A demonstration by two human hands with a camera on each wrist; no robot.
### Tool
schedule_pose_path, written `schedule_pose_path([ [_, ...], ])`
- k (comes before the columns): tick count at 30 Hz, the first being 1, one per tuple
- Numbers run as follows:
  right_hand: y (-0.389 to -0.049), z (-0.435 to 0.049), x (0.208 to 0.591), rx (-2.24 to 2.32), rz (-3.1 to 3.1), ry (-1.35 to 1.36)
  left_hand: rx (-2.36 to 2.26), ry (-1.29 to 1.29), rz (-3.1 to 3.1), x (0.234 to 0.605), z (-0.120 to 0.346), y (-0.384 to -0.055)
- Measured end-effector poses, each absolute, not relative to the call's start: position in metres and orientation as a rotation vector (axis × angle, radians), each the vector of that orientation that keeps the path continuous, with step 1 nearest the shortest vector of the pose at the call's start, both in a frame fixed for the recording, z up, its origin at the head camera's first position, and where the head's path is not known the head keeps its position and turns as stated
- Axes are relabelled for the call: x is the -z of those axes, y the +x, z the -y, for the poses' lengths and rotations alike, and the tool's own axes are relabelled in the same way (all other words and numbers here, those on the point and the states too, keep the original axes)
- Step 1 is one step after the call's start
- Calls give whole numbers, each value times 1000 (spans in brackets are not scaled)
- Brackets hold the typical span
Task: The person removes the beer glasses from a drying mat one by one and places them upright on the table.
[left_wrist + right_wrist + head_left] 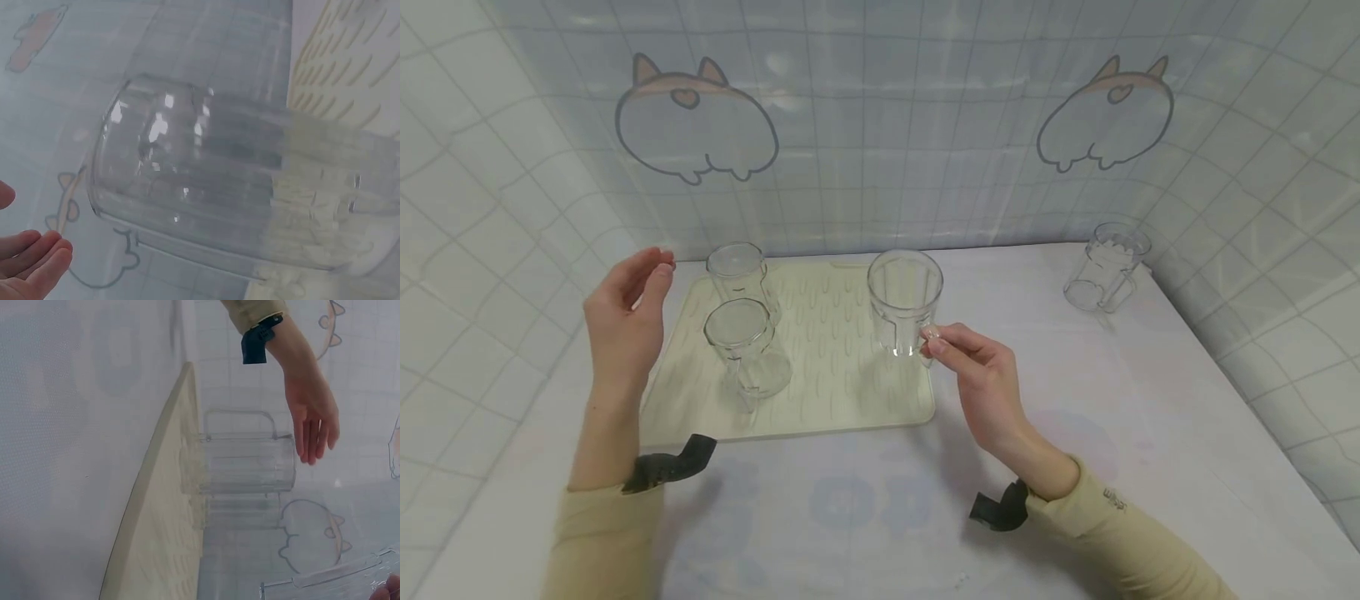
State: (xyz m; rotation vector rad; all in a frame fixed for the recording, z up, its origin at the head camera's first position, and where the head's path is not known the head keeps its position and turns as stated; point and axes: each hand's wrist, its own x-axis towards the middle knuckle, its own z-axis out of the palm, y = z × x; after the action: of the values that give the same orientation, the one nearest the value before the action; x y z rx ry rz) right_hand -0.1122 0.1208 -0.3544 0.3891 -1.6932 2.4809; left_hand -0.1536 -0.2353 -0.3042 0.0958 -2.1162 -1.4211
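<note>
1. Right grip point(988, 383) pinches clear mug point(904, 304) by its handle point(927, 361); mug at pale mat's point(842, 400) two o'clock.
2. Left grip point(627, 321) slack, empty.
3. Risk: fingertip-only hold may let mug tip, landing crooked.

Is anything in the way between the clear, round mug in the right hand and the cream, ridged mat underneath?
No, nothing visible stands between the clear, round mug, held in the right hand, and the cream, ridged mat below. Two other clear, handled mugs stand on the mat's left part, not under it.
</note>
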Motion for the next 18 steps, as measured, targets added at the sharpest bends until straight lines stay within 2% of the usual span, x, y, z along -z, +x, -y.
schedule_pose_path([
  [18, -116, -124, 354, -2455, 1710, 356, 1307, 440, 2325, 325, 268, -169],
])
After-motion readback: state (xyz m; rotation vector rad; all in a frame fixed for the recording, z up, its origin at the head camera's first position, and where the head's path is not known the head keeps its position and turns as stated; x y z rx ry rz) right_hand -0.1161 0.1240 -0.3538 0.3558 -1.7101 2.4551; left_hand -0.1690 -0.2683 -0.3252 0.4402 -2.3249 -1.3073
